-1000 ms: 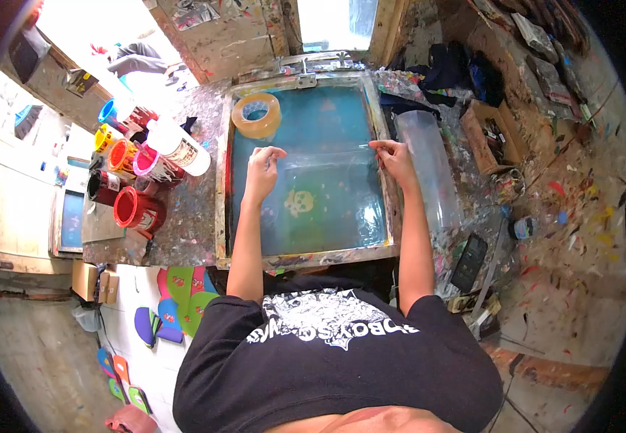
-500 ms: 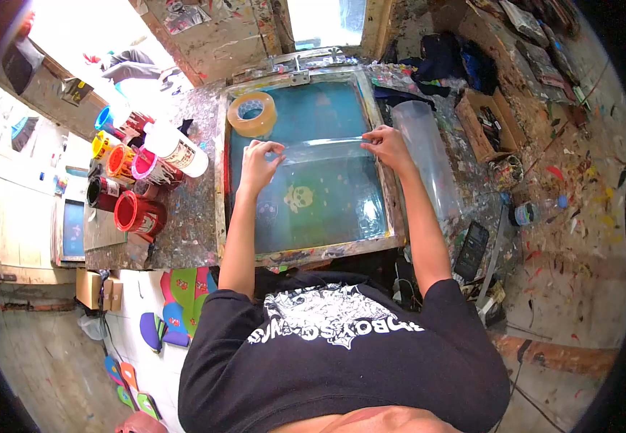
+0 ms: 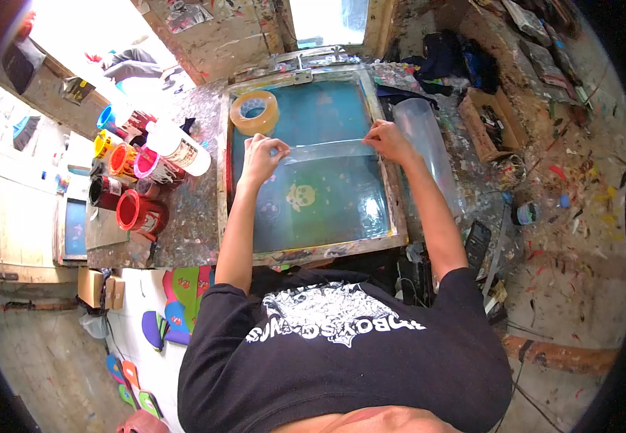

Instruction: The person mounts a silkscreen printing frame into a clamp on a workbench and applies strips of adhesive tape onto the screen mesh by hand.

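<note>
A strip of clear tape (image 3: 326, 151) is stretched between my two hands above a wood-framed printing screen (image 3: 313, 195) with blue-green mesh. My left hand (image 3: 264, 156) pinches the strip's left end, and my right hand (image 3: 391, 141) pinches the right end near the frame's right side. Whether the strip touches the mesh I cannot tell. Below it, a pale skull-like figure (image 3: 300, 196) shows in the mesh. A large roll of clear tape (image 3: 255, 112) lies on the screen's upper left corner, just beyond my left hand.
Open paint pots, including a red one (image 3: 142, 214), and a white bottle (image 3: 180, 149) crowd the table left of the screen. To the right are a rolled clear plastic sheet (image 3: 428, 148), a cardboard box (image 3: 491, 123) and a dark phone-like device (image 3: 477, 244). Hinge clamps (image 3: 303, 75) hold the screen's far edge.
My hands still hold the strip taut. It sits slightly lower in view, and my left hand has shifted a little to the right.
</note>
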Motion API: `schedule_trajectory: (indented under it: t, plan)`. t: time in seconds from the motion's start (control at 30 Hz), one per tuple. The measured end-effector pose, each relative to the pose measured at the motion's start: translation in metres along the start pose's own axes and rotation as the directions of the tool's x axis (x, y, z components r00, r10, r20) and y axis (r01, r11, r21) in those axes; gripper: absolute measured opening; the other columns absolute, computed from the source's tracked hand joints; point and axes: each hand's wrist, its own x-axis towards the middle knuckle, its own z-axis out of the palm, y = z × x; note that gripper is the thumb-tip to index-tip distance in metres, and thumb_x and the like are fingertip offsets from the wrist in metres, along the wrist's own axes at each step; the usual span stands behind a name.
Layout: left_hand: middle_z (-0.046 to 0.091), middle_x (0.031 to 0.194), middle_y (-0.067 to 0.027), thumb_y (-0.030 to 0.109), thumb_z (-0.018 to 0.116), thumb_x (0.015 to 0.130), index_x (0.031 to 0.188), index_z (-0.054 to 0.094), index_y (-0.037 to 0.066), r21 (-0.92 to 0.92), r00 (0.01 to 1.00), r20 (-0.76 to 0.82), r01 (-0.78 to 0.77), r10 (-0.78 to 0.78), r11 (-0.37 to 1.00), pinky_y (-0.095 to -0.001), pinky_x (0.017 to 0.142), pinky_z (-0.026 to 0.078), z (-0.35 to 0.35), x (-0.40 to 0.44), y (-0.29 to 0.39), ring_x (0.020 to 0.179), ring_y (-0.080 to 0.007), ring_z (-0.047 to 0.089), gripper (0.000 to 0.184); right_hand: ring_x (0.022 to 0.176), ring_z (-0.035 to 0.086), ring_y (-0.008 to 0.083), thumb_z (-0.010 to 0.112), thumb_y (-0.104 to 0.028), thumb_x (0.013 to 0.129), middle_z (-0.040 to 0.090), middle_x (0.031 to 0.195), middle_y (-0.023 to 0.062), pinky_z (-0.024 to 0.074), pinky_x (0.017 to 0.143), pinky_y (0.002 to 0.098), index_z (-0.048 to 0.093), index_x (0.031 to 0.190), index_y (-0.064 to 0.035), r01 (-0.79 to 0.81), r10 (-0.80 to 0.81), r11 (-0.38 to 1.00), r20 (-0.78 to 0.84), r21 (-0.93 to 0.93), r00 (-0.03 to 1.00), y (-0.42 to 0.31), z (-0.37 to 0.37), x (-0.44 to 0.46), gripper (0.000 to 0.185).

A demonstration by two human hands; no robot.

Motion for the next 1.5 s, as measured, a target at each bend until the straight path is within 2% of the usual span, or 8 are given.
schedule_trajectory:
  t: [0.33, 0.5, 0.9, 1.23, 1.3, 1.37, 1.43, 1.5]
  plan:
    - [0.069, 0.102, -0.0029, 0.020, 0.077, 0.083, 0.088, 0.076, 0.015, 0.072, 0.996, -0.022, -0.090, 0.092, 0.993, -0.0399, 0.098, 0.038, 0.000, 0.003, 0.000, 0.106, -0.0250, 0.058, 0.007, 0.093, 0.065, 0.0326, 0.077, -0.021, 0.085, 0.064, 0.094, 0.0148, 0.0523, 0.083, 0.0413, 0.075, 0.083, -0.0013, 0.066, -0.059, 0.993, 0.068, -0.094, 0.996, -0.004, -0.010, 0.003, 0.020]
    - [0.070, 0.093, -0.0062, 0.017, 0.071, 0.088, 0.088, 0.070, 0.009, -0.022, 0.956, 0.132, -0.263, 0.263, 0.965, -0.0405, 0.089, 0.046, -0.010, 0.011, -0.012, 0.098, -0.0264, 0.062, 0.007, 0.096, 0.064, 0.0327, 0.076, -0.021, 0.085, 0.062, 0.095, 0.0153, 0.0516, 0.085, 0.0424, 0.073, 0.082, -0.0002, 0.102, -0.092, 0.988, 0.084, -0.120, 0.992, -0.004, -0.013, 0.004, 0.021]
    - [0.066, 0.079, -0.0115, 0.020, 0.070, 0.091, 0.084, 0.067, 0.004, -0.041, 0.886, 0.169, -0.431, 0.431, 0.902, -0.0424, 0.078, 0.050, -0.013, 0.022, -0.028, 0.084, -0.0314, 0.062, 0.017, 0.090, 0.065, 0.0351, 0.069, -0.028, 0.092, 0.064, 0.088, 0.0147, 0.0519, 0.081, 0.0456, 0.069, 0.079, -0.0018, 0.203, -0.181, 0.967, 0.146, -0.154, 0.973, 0.011, -0.009, 0.002, 0.030]
    - [0.071, 0.086, -0.0113, 0.027, 0.076, 0.087, 0.090, 0.071, 0.005, -0.091, 0.918, 0.260, -0.285, 0.299, 0.954, -0.0403, 0.081, 0.052, -0.018, 0.028, -0.017, 0.091, -0.0311, 0.066, 0.023, 0.089, 0.065, 0.0363, 0.067, -0.031, 0.093, 0.065, 0.087, 0.0163, 0.0514, 0.081, 0.0467, 0.068, 0.080, -0.0024, 0.214, -0.176, 0.966, 0.238, -0.145, 0.955, 0.010, -0.020, 0.007, 0.032]
    - [0.072, 0.088, -0.0122, 0.028, 0.080, 0.083, 0.091, 0.073, 0.005, 0.027, 0.901, 0.020, -0.434, 0.434, 0.900, -0.0379, 0.081, 0.052, -0.014, 0.028, 0.007, 0.091, -0.0301, 0.067, 0.026, 0.089, 0.065, 0.0362, 0.068, -0.032, 0.093, 0.065, 0.087, 0.0162, 0.0513, 0.081, 0.0468, 0.068, 0.080, -0.0026, 0.217, -0.181, 0.967, 0.244, -0.131, 0.953, 0.007, -0.024, 0.009, 0.032]
    - [0.072, 0.088, -0.0126, 0.027, 0.080, 0.084, 0.094, 0.076, 0.005, 0.008, 0.896, 0.030, -0.444, 0.444, 0.896, -0.0370, 0.080, 0.053, 0.006, 0.031, 0.009, 0.088, -0.0296, 0.068, 0.024, 0.090, 0.066, 0.0349, 0.070, -0.032, 0.091, 0.066, 0.087, 0.0157, 0.0513, 0.081, 0.0459, 0.071, 0.083, -0.0035, 0.164, -0.127, 0.979, 0.264, -0.123, 0.956, 0.001, -0.029, 0.008, 0.030]
    - [0.071, 0.083, -0.0139, 0.029, 0.077, 0.086, 0.091, 0.077, 0.006, -0.239, 0.933, 0.271, -0.173, 0.237, 0.955, -0.0404, 0.078, 0.054, 0.019, 0.034, 0.011, 0.086, -0.0307, 0.069, 0.024, 0.091, 0.066, 0.0342, 0.071, -0.033, 0.090, 0.066, 0.088, 0.0153, 0.0517, 0.081, 0.0451, 0.073, 0.084, -0.0044, 0.161, -0.124, 0.980, 0.272, -0.117, 0.954, -0.003, -0.032, 0.006, 0.029]
    - [0.071, 0.081, -0.0144, 0.030, 0.077, 0.087, 0.090, 0.077, 0.005, -0.247, 0.950, 0.238, -0.141, 0.201, 0.959, -0.0402, 0.073, 0.053, 0.022, 0.039, 0.008, 0.079, -0.0297, 0.069, 0.025, 0.091, 0.066, 0.0335, 0.072, -0.033, 0.089, 0.066, 0.088, 0.0148, 0.0520, 0.081, 0.0443, 0.075, 0.086, -0.0053, 0.154, -0.118, 0.982, 0.276, -0.111, 0.954, -0.004, -0.036, 0.007, 0.028]
